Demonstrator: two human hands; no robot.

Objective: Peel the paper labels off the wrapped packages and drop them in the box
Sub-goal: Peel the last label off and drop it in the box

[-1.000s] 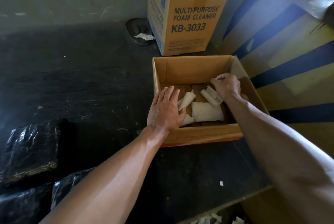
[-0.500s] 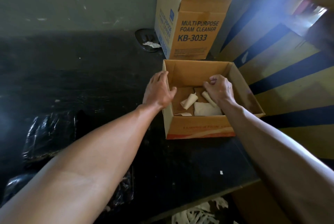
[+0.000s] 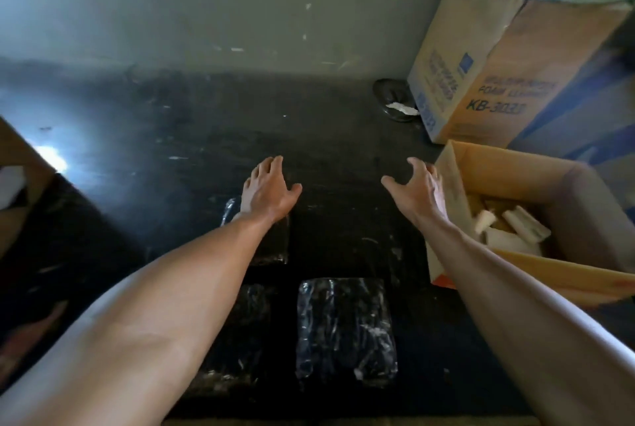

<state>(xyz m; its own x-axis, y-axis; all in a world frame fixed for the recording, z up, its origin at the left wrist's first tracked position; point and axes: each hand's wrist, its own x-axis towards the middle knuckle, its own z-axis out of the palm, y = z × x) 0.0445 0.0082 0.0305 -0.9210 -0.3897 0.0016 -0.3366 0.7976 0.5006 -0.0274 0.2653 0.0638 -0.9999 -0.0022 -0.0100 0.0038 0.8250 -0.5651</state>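
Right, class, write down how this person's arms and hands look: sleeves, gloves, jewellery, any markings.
The left hand and right hand are bare: no gloves, and no rings, watch or wristband show. The left forearm and right forearm are uncovered to the frame edge, so no sleeve is in view. No markings show.

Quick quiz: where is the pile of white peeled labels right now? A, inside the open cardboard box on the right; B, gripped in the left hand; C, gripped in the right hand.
A: the white labels lie inside the open box, and the left hand and right hand are both empty.
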